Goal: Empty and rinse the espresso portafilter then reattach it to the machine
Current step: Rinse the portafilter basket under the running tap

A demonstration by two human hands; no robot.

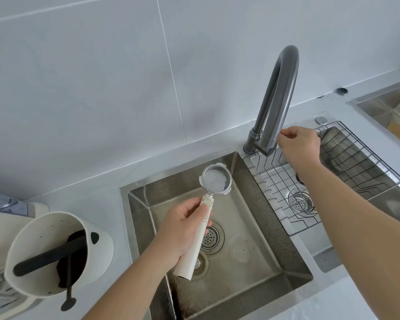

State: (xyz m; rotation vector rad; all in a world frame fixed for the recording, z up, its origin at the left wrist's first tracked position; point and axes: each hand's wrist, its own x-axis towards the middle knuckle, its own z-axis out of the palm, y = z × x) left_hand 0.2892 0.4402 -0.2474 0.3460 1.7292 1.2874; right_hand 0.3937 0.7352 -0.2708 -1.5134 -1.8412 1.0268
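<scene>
1. At the near left, a white tub [56,255] stands on the pale counter [83,199], holding dark coffee grounds [75,257] and a black bar [49,255] across its mouth. A thin black rod [69,289] hangs over its near rim.
2. The left hand [183,229] is curled shut around the white handle of the portafilter [206,204], fingers wrapped over the top and thumb along the side.
3. The portafilter is held above the left basin of the steel sink [252,227], handle pointing near, round metal basket pointing far and facing up. The basket looks clean inside.
4. Below the handle, the basin floor shows a round drain strainer [211,237] and a smaller round fitting [201,262] just nearer.
5. To the right, a wire rack [333,176] lies over the right basin, where a second strainer [300,202] shows through the wires.
6. The right hand [300,144] reaches over the rack to the far side, its fingers closed in a pinch beside the spout end of the grey tap [277,95]. Whether it grips the spout or a lever behind it cannot be told.
7. The tap rises from the far sink edge between the basins and arches over, its outlet above the left end of the rack. No water is visible.
8. Farthest off is a pale tiled wall [102,77].
</scene>
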